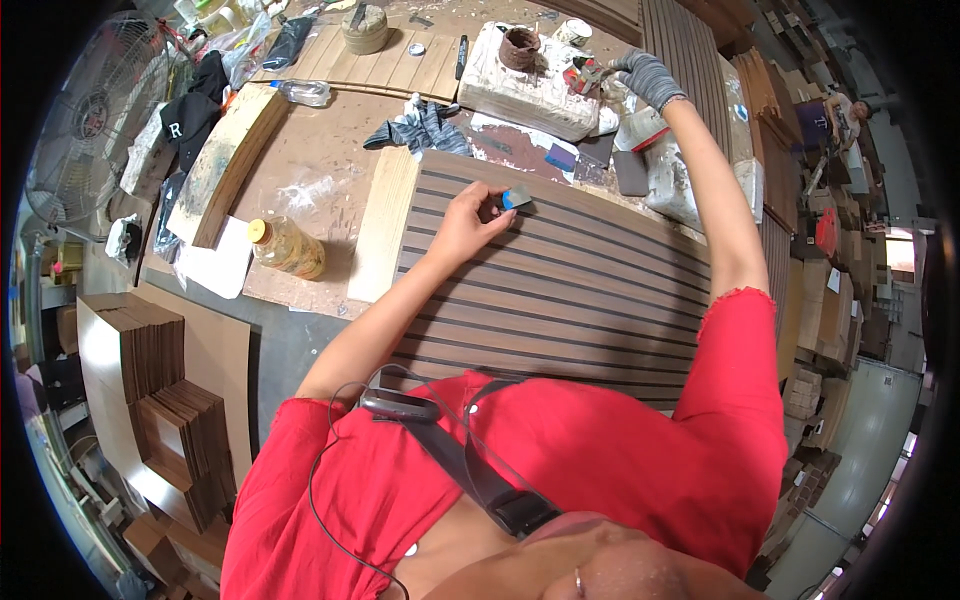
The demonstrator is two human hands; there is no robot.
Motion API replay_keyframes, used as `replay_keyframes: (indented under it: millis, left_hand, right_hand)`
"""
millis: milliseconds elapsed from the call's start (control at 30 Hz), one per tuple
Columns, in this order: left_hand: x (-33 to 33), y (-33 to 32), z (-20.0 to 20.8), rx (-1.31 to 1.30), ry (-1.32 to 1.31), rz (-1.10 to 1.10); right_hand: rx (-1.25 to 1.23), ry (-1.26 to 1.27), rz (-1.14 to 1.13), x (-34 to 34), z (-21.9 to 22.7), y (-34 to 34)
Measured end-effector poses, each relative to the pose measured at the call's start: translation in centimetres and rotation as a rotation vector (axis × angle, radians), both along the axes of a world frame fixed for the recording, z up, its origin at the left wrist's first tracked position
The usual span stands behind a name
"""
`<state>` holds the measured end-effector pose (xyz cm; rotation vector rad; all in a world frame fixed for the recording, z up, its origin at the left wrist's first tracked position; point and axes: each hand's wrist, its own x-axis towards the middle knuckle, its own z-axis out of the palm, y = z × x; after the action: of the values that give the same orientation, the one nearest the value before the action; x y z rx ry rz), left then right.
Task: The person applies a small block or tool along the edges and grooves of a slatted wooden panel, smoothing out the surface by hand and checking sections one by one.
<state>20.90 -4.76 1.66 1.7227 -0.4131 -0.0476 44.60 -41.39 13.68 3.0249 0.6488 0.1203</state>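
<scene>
My bare left hand (474, 222) pinches a small blue-and-grey scraper (516, 198) just over a slatted wood panel (560, 270). The panel has brown slats with dark grooves and lies across the bench in front of me. My right hand (650, 80), in a grey glove, reaches to the far right with its fingers bent together. Beside its fingertips is a small red-and-green can (580, 75) on a paint-smeared white block (530, 90). What those fingers hold is too small to tell. A brown-crusted pot (519, 48) stands on the same block.
A crumpled grey glove (420, 130) lies beyond the panel. Left of the panel stand a yellow-capped bottle (285, 248) and a thick wooden board (225, 165). A dark sanding block (630, 173) rests near the panel's far edge. A fan (95, 120) stands far left.
</scene>
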Motion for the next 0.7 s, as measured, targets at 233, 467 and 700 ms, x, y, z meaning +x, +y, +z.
replay_keyframes:
  millis: [233,467,700]
  left_hand:
    - [-0.1,-0.1,0.1,-0.041,0.001,0.002]
    - [0.2,0.0,0.4,0.02,-0.044,0.039]
    - [10.7,-4.9,2.2,0.135,-0.173,0.129]
  right_hand:
    - [0.086,-0.134,-0.003,-1.0,1.0,-2.3]
    - [0.021,-0.149,-0.003,-1.7,0.8,-2.2]
    - [1.403,0.213,-0.572,-3.9,-2.8,-2.4]
